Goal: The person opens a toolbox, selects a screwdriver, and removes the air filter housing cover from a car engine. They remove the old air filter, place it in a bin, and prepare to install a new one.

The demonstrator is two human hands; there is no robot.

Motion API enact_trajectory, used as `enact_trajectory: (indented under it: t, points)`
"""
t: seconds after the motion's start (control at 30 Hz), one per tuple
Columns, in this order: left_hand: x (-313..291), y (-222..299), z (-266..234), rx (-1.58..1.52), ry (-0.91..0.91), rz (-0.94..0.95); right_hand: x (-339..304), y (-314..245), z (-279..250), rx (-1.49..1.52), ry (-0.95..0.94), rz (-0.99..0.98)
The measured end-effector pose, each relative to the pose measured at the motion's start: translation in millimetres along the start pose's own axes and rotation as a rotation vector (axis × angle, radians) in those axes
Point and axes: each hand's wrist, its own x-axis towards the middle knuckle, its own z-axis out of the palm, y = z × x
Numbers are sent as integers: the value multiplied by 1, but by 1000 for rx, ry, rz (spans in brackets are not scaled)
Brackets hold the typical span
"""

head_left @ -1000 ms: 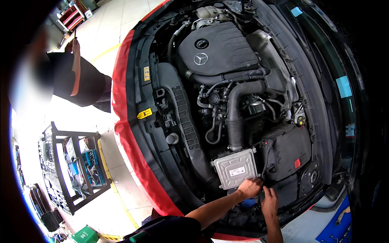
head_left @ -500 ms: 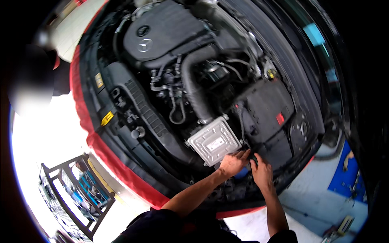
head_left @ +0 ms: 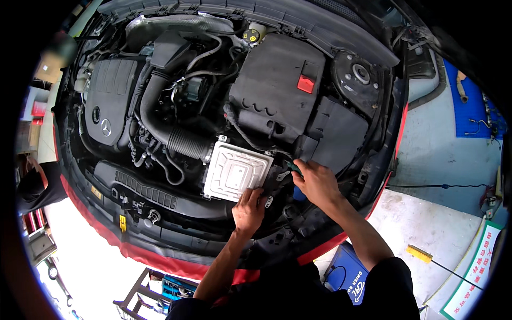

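Observation:
A silver, ribbed metal control unit (head_left: 234,169) with a pale label sits in the car's engine bay, at the end of a ribbed black air hose (head_left: 186,143). My left hand (head_left: 248,212) has its fingers bent together at the unit's near right edge, gripping there. Just right of the unit, my right hand (head_left: 316,181) is closed on a small dark green piece (head_left: 294,168). Its exact kind is partly hidden by the fingers. A black wiring harness (head_left: 250,140) runs down to this spot. Something blue (head_left: 299,194) shows under my right hand.
A black engine cover (head_left: 111,88) lies at the left, and a large black box lid (head_left: 277,85) with a red tab (head_left: 305,84) beyond my hands. Red fender cloth (head_left: 176,266) lines the near edge. On the right floor are a blue mat (head_left: 469,106) and a yellow-handled tool (head_left: 420,253).
The view has turned, and the engine bay appears rotated. My hands have moved apart: the left has slid along the unit's near edge, the right is by its right corner with the green piece.

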Motion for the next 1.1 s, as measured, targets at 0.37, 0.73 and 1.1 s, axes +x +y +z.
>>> enact_trajectory:
  t: [0.37, 0.73, 1.1]
  points:
    - [-1, 0, 2, 39, 10, 3, 25, -1, 3, -65, -108, -74]
    - [-2, -2, 2, 23, 32, 29, 32, -12, 1, -121, -167, -43]
    - [75, 57, 14, -234, 84, 73, 34, -5, 2, -378, -135, -376]
